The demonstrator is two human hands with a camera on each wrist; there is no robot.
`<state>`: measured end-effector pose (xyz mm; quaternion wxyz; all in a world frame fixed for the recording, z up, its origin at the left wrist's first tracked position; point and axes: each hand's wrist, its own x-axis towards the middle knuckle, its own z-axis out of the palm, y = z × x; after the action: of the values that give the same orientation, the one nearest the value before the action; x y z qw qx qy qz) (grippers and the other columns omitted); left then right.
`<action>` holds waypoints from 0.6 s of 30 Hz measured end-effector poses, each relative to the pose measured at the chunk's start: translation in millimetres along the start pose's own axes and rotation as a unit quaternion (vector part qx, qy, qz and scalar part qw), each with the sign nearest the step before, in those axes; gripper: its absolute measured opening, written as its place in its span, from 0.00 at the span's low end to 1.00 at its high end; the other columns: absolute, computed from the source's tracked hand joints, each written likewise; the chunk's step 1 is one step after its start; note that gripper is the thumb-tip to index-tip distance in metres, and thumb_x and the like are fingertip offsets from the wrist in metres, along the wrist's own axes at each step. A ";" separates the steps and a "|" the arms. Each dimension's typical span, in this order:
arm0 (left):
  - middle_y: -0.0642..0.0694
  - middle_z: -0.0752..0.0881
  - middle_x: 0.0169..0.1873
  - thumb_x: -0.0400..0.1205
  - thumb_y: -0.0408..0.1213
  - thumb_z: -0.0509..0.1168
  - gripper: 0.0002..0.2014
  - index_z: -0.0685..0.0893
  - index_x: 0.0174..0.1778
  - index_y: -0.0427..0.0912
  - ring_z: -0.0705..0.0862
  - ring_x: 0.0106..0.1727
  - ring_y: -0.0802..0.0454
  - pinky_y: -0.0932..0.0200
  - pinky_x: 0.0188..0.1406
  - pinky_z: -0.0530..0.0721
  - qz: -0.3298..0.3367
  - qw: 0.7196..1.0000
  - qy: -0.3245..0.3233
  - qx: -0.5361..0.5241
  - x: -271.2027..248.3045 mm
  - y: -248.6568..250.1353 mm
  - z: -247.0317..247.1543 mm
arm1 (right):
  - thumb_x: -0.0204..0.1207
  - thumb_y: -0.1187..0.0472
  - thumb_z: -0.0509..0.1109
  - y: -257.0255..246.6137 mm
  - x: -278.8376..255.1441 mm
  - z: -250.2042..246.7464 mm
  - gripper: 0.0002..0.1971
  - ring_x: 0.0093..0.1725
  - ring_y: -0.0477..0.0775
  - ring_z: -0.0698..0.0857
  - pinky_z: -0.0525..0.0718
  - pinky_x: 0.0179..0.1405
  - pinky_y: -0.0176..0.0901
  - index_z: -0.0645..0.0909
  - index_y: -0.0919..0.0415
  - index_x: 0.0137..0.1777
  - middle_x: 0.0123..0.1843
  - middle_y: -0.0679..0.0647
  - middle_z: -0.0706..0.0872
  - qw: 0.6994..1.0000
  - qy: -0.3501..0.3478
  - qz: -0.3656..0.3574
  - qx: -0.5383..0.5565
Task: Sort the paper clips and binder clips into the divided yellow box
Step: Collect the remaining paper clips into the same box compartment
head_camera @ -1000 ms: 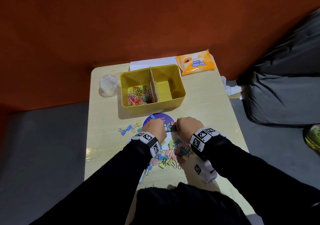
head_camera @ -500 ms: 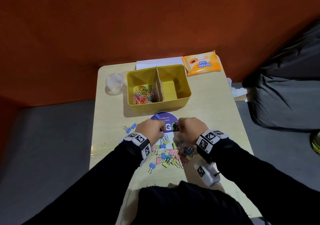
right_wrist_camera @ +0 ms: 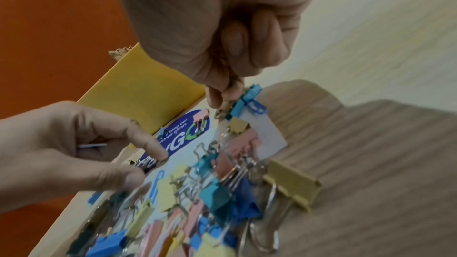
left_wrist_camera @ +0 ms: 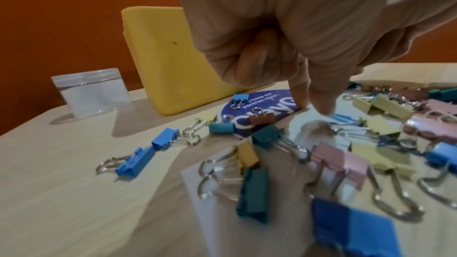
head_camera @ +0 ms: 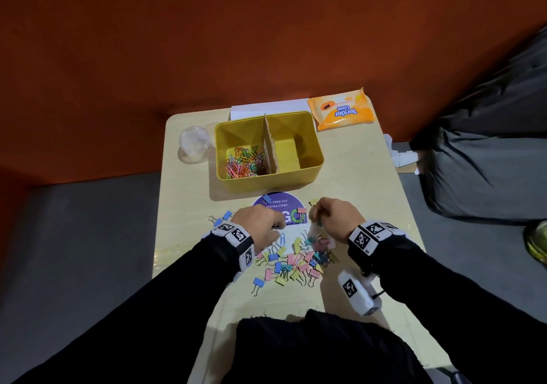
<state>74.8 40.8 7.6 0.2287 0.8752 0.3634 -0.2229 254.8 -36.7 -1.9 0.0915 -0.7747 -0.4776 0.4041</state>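
The yellow box (head_camera: pixel 268 149) stands on the counter (head_camera: pixel 355 182); paper clips (head_camera: pixel 245 163) fill its left compartment. Just in front of the box lies a heap of binder clips (head_camera: pixel 293 260). The left hand (head_camera: pixel 259 223) pinches down over a blue paper clip (left_wrist_camera: pixel 342 118) there. The right hand (head_camera: pixel 334 217) pinches a clear bag (right_wrist_camera: pixel 247 144) holding clips.

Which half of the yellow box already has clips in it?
The left compartment of the yellow box holds colourful paper clips; the right compartment, past the cardboard divider, looks empty.
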 end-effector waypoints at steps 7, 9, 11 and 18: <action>0.46 0.87 0.53 0.84 0.35 0.58 0.14 0.83 0.61 0.52 0.84 0.53 0.43 0.55 0.43 0.81 0.098 0.990 -0.019 0.104 7.3 4.9 5.2 | 0.79 0.62 0.57 -4.4 -0.1 2.4 0.07 0.45 0.59 0.77 0.69 0.41 0.42 0.77 0.57 0.44 0.44 0.58 0.81 0.999 0.000 -0.010 -0.036; 0.46 0.86 0.49 0.81 0.31 0.60 0.14 0.83 0.57 0.50 0.84 0.47 0.43 0.56 0.37 0.77 0.128 0.981 -0.027 0.143 6.8 4.8 5.4 | 0.78 0.62 0.57 -2.8 -0.1 -0.2 0.07 0.45 0.58 0.78 0.69 0.42 0.41 0.76 0.54 0.43 0.43 0.56 0.81 1.000 0.002 -0.007 -0.025; 0.45 0.85 0.48 0.79 0.29 0.62 0.13 0.83 0.56 0.48 0.83 0.45 0.43 0.54 0.37 0.78 0.159 0.971 -0.032 0.175 5.9 4.4 4.8 | 0.78 0.62 0.58 -1.0 -1.0 -2.7 0.07 0.45 0.57 0.77 0.70 0.42 0.42 0.74 0.52 0.41 0.43 0.56 0.82 1.000 0.007 -0.004 -0.012; 0.45 0.84 0.42 0.82 0.31 0.60 0.07 0.82 0.50 0.44 0.83 0.43 0.44 0.53 0.38 0.81 0.198 0.958 -0.056 0.198 10.7 1.8 1.1 | 0.76 0.65 0.57 6.2 -4.4 0.5 0.13 0.45 0.59 0.80 0.74 0.42 0.45 0.71 0.51 0.32 0.44 0.57 0.85 1.000 0.015 0.004 0.023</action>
<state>82.7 44.7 1.2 0.1101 0.9437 0.1178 -0.2889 257.6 -43.6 -3.1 0.1148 -0.7801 -0.4638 0.4038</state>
